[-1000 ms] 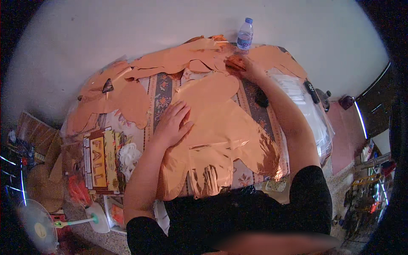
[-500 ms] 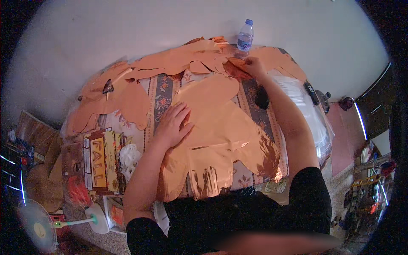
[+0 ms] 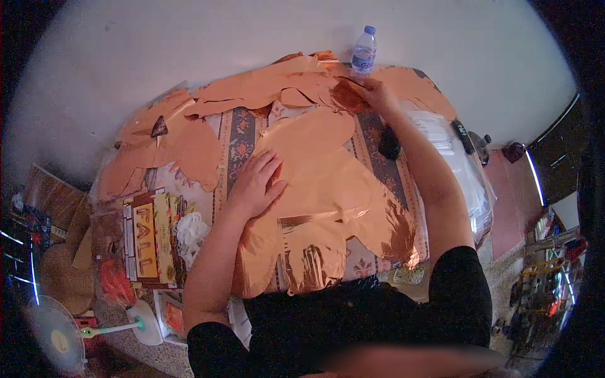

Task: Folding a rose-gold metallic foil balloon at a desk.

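Note:
A large flat copper-coloured foil balloon [image 3: 309, 157] with rounded lobes lies across the middle of the table. My left hand [image 3: 257, 183] rests on its left edge, palm down with the fingers stretched out. At the back, my right hand [image 3: 377, 94] pinches the edge of a crumpled copper foil piece [image 3: 348, 96], which shows a darker, shiny side. Just behind that hand stands a clear water bottle [image 3: 364, 55] with a blue cap. More flat copper foil balloons [image 3: 252, 88] are spread along the back and the left side.
A small black object [image 3: 389, 145] lies beside my right forearm. Clear plastic packets [image 3: 444, 148] and a black remote-like item [image 3: 463, 137] occupy the right side. A stack of printed decorations [image 3: 146, 239] and a white ruffled flower [image 3: 191, 234] sit at left. A fan [image 3: 60, 340] stands lower left.
My right hand has shifted slightly, and the foil piece in it has turned and drawn back a little toward the rear. My left hand stays in place on the balloon.

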The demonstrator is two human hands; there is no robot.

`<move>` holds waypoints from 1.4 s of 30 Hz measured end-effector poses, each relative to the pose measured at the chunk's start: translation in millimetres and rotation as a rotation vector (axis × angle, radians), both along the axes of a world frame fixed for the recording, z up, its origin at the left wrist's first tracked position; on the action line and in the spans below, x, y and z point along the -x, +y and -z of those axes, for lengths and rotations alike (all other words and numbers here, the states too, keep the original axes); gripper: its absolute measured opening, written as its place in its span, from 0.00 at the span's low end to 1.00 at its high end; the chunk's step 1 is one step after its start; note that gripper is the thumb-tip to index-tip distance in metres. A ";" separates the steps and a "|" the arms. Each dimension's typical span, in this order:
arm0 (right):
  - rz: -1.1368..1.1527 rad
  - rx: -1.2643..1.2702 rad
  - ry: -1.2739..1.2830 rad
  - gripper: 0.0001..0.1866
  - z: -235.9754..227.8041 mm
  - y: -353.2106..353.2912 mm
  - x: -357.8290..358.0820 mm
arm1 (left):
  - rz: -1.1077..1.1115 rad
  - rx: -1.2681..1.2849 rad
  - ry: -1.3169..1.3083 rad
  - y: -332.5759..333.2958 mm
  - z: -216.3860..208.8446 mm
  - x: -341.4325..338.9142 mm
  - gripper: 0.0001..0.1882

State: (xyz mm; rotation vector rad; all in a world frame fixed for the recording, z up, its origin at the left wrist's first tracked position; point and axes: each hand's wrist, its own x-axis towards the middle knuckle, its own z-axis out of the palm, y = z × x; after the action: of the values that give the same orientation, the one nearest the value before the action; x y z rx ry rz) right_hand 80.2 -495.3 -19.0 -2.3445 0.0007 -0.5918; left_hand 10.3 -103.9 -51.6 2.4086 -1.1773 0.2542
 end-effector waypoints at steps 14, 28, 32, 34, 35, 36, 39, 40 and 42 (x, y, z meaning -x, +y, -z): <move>0.219 0.024 0.285 0.13 4.3 -40.1 -3.1 | 0.019 0.017 0.020 0.2 1.1 -0.4 0.30; 0.189 -0.508 0.320 0.17 14.6 -51.5 -5.3 | 0.014 -0.008 0.008 -2.7 -1.0 -1.2 0.30; 0.219 -0.582 0.361 0.17 3.8 -38.1 1.2 | 0.001 0.006 0.008 0.4 -0.9 0.6 0.29; 0.184 -0.502 0.312 0.15 9.2 -40.6 -0.1 | 0.004 0.009 0.008 0.9 -0.9 0.6 0.29; 0.154 -0.424 0.260 0.14 12.3 -42.8 0.2 | 0.011 0.007 0.009 0.0 -1.9 0.7 0.29; 0.157 -0.425 0.259 0.14 15.3 -44.0 -1.0 | 0.016 0.004 0.010 -0.8 -2.5 0.7 0.29; 0.226 -0.307 0.220 0.12 16.5 -37.8 -6.5 | 0.012 0.022 0.021 0.3 0.4 -0.5 0.29; 0.222 -0.299 0.190 0.11 15.1 -35.0 -7.7 | 0.007 0.022 0.021 1.6 0.7 -0.1 0.29; 0.229 -0.291 0.157 0.11 17.5 -40.1 -9.4 | 0.013 0.003 0.019 0.4 0.1 -0.8 0.29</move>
State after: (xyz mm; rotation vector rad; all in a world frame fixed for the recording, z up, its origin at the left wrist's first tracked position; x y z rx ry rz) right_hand 89.6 -535.4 -36.4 -2.1130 0.4057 -0.4784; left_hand 11.2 -103.5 -51.6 2.3941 -1.1832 0.2280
